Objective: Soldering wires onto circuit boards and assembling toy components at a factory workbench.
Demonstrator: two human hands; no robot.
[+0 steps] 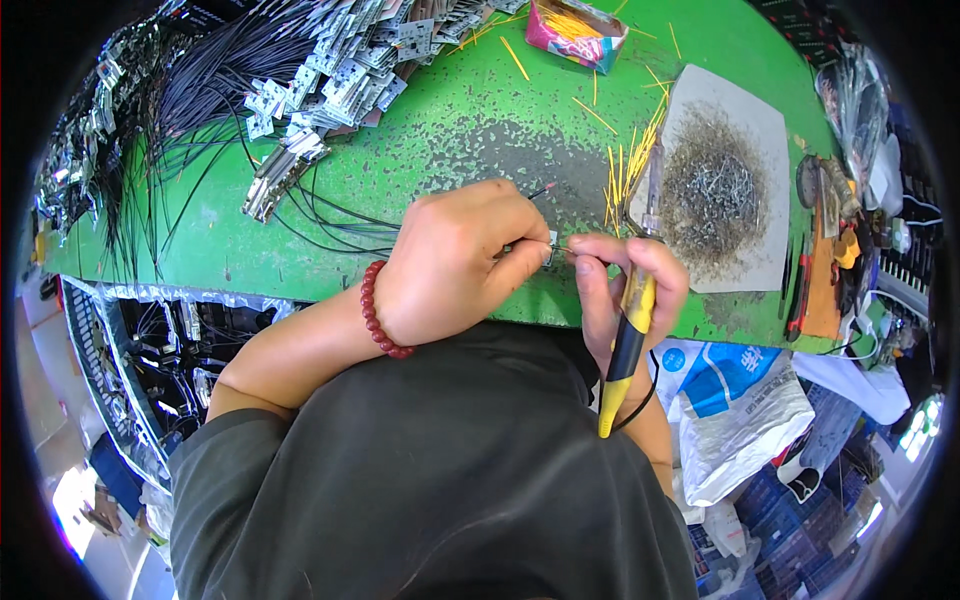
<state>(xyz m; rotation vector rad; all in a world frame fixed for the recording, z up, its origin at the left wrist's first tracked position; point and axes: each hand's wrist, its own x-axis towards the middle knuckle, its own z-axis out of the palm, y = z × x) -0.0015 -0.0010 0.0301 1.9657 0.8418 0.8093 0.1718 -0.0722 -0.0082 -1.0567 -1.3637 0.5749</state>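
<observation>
My left hand (465, 255), with a red bead bracelet at its wrist, is closed in a pinch over the green table. Black cables (345, 235) run under it, and a dark wire end comes out beyond its knuckles. A small pale piece (549, 248) shows at its fingertips. In my right hand (655, 275) lies a yellow and black soldering iron (632, 335), its shaft pointing away from me and its cord hanging below. The right thumb and forefinger also pinch a thin dark wire (562, 249) close to the left fingertips. What the left fingers grip is partly hidden.
Small metal-plated boards (345, 75) with black cables are heaped at the far left. Thin yellow sticks (630, 170) lie beside a grey sheet (775, 200) bearing dark debris. A small carton (575, 35) holds more sticks. Hand tools (820, 240) line the right edge; bags (745, 420) sit below.
</observation>
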